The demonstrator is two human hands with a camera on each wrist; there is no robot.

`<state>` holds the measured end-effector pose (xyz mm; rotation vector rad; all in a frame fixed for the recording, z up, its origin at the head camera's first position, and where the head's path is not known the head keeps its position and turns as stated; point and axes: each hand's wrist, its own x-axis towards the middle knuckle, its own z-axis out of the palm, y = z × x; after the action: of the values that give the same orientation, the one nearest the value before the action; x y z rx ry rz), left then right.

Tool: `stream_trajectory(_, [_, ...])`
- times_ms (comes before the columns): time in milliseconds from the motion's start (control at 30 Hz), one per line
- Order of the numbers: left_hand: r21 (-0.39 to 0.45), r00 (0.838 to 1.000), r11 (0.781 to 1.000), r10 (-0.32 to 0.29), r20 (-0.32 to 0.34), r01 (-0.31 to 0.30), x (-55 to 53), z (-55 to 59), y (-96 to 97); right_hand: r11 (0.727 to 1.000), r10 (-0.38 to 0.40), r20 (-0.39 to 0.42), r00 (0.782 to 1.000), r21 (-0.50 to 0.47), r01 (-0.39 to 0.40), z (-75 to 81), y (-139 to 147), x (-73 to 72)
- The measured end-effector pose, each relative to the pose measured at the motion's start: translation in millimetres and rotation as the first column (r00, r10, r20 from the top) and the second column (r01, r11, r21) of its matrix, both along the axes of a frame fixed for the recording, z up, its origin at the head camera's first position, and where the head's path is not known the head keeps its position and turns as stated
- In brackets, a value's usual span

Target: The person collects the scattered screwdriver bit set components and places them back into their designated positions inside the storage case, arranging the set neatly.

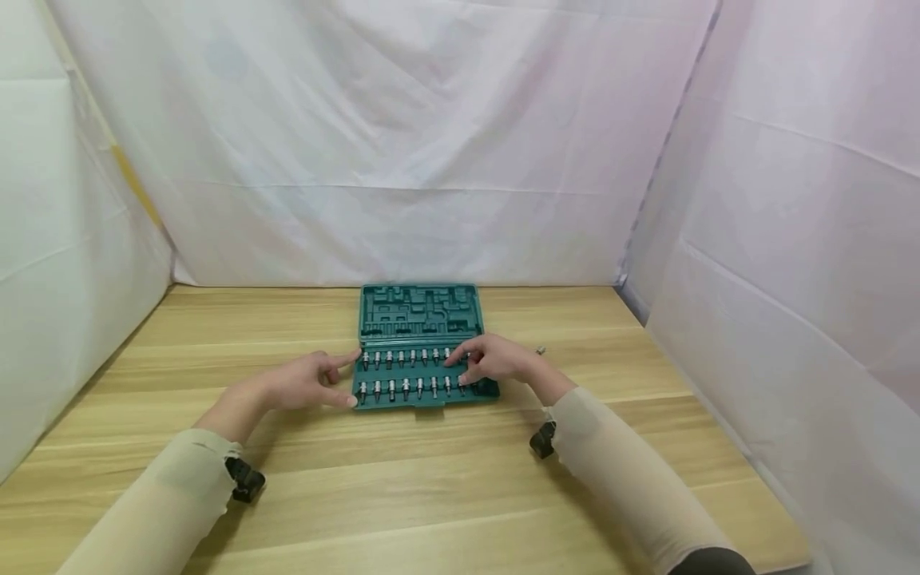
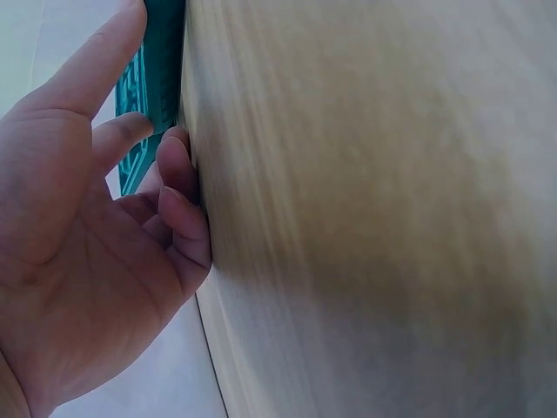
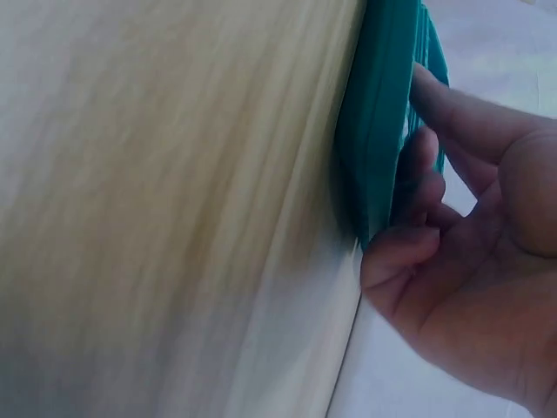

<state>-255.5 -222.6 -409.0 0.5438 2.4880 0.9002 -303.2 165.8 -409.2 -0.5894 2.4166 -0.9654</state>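
Observation:
An opened green plastic case [image 1: 424,407] lies on the table, its empty moulded lid [image 1: 420,307] folded toward the back. Two rows of silver-and-dark socket bits [image 1: 406,389] fill the near half. My left hand [image 1: 305,382] is at the case's left side, thumb and index finger stretched to its edge, the other fingers bent beneath the palm. Over the right end of the rows reaches my right hand [image 1: 496,358], index finger by the back row and thumb by the front row, with a gap between their tips. It hides a few bits.
One small silver piece [image 1: 541,350] lies on the wooden table [image 1: 402,495] just right of the right hand. White sheets [image 1: 402,160] hang behind the table and along both sides. A black wrist camera [image 1: 246,479] sits under each forearm.

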Motion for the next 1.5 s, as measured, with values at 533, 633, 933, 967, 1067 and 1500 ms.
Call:
stream_trajectory(533, [0.029,1.0,1.0,-0.007,-0.003,0.007,-0.7,1.7,2.2,0.946,-0.306,-0.062,0.95,-0.132,0.296,12.8,98,-25.9])
stream_trajectory(633, [0.031,1.0,0.999,-0.006,-0.002,0.006,-0.9,0.8,1.3,0.943,-0.321,-0.07,0.944,-0.119,0.312,10.5,112,-27.5])
stream_trajectory(933, [0.013,1.0,1.0,-0.002,-0.008,0.002,-1.7,-0.9,1.6,0.956,-0.291,-0.119,0.949,-0.005,0.292,-3.2,140,-27.9])
stream_trajectory(967, [0.012,1.0,1.0,-0.001,-0.008,0.001,-1.7,-1.0,1.6,0.957,-0.287,-0.115,0.951,0.008,0.29,-4.5,141,-28.2])
stream_trajectory(1067, [0.012,1.0,1.0,0.003,-0.006,-0.003,-1.4,-0.7,1.5,0.962,-0.269,-0.1,0.958,0.021,0.273,-7.7,145,-29.5])
stream_trajectory(1500, [0.014,1.0,1.0,0.011,0.006,-0.011,-1.1,1.2,0.4,0.966,-0.222,-0.154,0.963,0.102,0.239,-9.8,141,-33.8])
